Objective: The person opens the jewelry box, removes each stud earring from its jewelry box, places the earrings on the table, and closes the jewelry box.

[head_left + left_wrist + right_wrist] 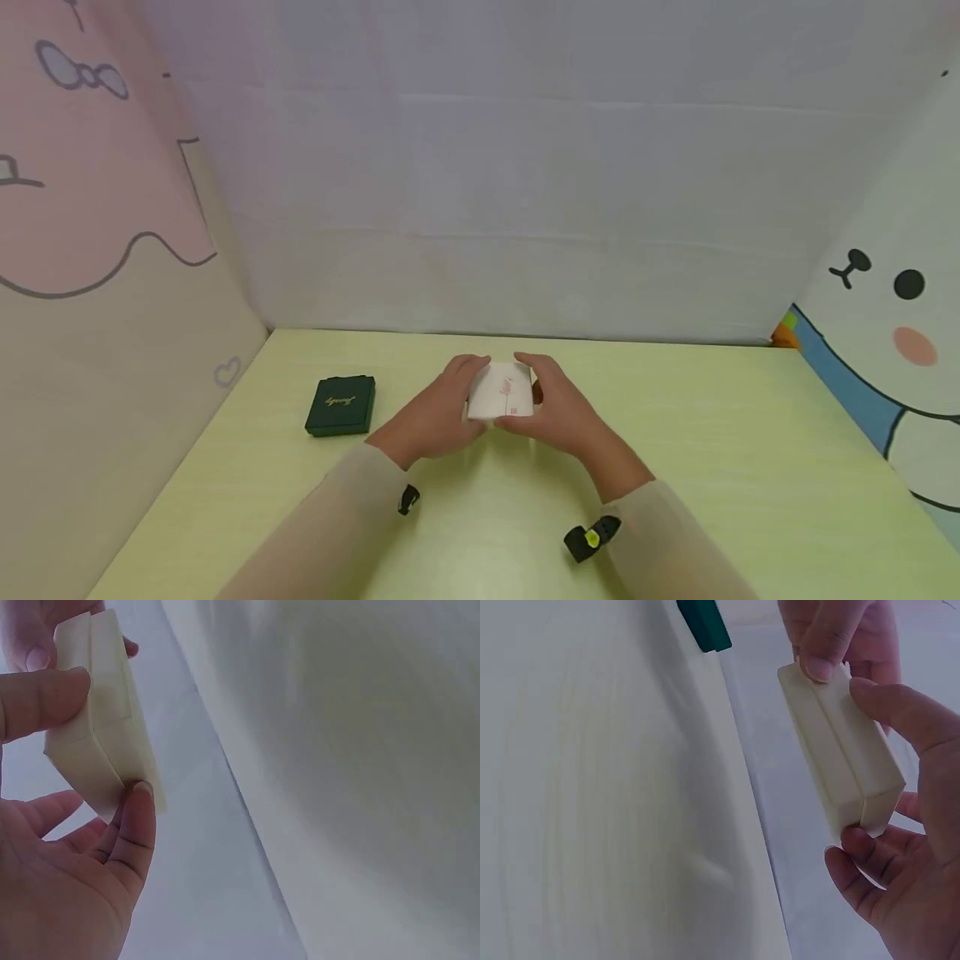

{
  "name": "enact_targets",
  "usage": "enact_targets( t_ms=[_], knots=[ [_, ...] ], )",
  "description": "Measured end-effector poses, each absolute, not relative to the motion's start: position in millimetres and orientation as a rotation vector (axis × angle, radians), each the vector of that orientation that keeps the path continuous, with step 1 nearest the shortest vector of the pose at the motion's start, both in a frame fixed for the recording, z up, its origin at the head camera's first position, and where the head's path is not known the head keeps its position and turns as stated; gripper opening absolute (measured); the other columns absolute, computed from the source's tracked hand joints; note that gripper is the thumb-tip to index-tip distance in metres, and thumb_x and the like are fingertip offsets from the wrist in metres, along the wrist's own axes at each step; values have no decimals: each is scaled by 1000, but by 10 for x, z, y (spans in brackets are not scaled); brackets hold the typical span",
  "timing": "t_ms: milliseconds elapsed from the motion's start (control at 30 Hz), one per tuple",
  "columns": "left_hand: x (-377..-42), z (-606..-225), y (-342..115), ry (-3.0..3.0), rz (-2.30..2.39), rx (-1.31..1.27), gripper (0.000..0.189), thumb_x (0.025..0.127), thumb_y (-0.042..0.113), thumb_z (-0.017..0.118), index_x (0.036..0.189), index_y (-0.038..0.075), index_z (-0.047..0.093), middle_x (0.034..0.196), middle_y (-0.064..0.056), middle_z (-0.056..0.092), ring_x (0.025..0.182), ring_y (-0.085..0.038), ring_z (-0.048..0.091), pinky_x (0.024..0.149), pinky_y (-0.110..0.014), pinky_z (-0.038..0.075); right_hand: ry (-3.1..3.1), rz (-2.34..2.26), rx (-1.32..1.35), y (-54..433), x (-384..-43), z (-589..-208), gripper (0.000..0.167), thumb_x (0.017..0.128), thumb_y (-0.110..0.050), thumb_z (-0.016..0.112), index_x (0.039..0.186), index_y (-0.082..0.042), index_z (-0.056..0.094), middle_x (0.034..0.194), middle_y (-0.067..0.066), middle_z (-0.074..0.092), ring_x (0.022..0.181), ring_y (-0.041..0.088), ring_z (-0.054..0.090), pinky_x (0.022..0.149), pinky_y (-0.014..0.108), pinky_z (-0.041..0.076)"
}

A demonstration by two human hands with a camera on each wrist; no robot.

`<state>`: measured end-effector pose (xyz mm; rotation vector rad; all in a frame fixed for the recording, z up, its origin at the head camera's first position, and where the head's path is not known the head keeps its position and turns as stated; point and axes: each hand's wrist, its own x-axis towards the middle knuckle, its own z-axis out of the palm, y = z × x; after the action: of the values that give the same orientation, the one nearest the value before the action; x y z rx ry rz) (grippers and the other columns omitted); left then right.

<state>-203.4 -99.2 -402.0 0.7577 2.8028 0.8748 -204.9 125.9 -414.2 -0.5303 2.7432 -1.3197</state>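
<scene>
Between both hands is a small white box (501, 392) with a pink flower print and a small red stamp on its face. My left hand (450, 407) grips its left side, and my right hand (558, 408) grips the right side. In the left wrist view a seam runs along the edge of the box (94, 712), with the left thumb pressed on one face and a fingertip at a corner. The right wrist view has both thumbs on the side of the box (847, 742) and right fingertips under its near end.
A dark green box (341, 406) with gold lettering lies on the pale yellow table (712, 450), left of the hands. A white cloth wall (510, 183) stands behind the table. Printed panels flank it on both sides. Black bands (592, 538) are on both wrists.
</scene>
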Motion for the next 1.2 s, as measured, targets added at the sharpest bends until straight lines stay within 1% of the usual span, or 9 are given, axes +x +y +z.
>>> enact_targets(
  t_ms=[200,433,567,733,833,900,967,1067,1200],
  knots=[
    [-1744,-4153,-975,2714,1157,718,82,94,24,73,161,16,26,160,1,28,118,-12,54,101,-34,48,2728,-1341,-613,1358,-1833,-4156,101,75,-38,93,157,-14,39,141,-3,47,98,20,56,75,35,52],
    [-1585,-4231,-925,2665,1296,766,79,93,19,71,160,14,28,158,1,31,114,-12,54,99,-37,50,2794,-1167,-721,1434,-1725,-4102,99,73,-40,95,153,-13,45,141,-1,48,100,13,56,85,33,53],
    [-1554,-4305,-888,2662,1325,747,80,91,20,72,160,16,30,156,4,32,110,-12,54,94,-33,50,2831,-1059,-727,1473,-1698,-4123,96,71,-49,94,148,-12,51,134,-4,51,99,11,56,83,31,52],
    [-1512,-4356,-864,2637,1506,648,85,88,19,77,159,20,30,141,4,40,101,-16,51,85,-32,49,2836,-1103,-777,1521,-1696,-4155,93,71,-56,91,144,-10,55,129,-4,51,95,11,55,80,30,51],
    [-1483,-4397,-832,2549,1683,599,88,87,18,80,159,21,29,127,-1,46,99,-19,50,86,-34,47,2832,-1144,-796,1564,-1696,-4152,92,71,-57,91,143,-10,56,129,-4,51,95,11,55,80,29,51],
    [-1479,-4445,-804,2448,1819,580,90,87,15,81,159,18,28,129,-3,48,100,-21,50,87,-34,46,2828,-1155,-804,1593,-1693,-4132,92,71,-56,91,143,-10,56,130,-4,51,95,12,55,80,29,52],
    [-1485,-4506,-775,2335,1936,566,92,86,11,81,159,13,26,139,-7,47,101,-23,49,87,-33,45,2833,-1144,-808,1614,-1692,-4116,92,71,-57,91,143,-10,56,129,-4,51,95,12,54,80,28,51],
    [-1498,-4597,-740,2202,2035,510,95,85,6,81,160,11,23,154,-5,37,106,-23,50,89,-29,45,2822,-1143,-806,1629,-1687,-4091,92,70,-56,92,142,-10,57,128,-5,51,95,12,55,80,28,51],
    [-1505,-4681,-721,2131,2046,467,100,84,7,83,162,12,21,152,-6,37,112,-24,53,93,-27,46,2808,-1133,-825,1613,-1674,-4060,92,71,-55,92,142,-9,57,126,-4,52,94,12,54,80,28,51]
  ],
)
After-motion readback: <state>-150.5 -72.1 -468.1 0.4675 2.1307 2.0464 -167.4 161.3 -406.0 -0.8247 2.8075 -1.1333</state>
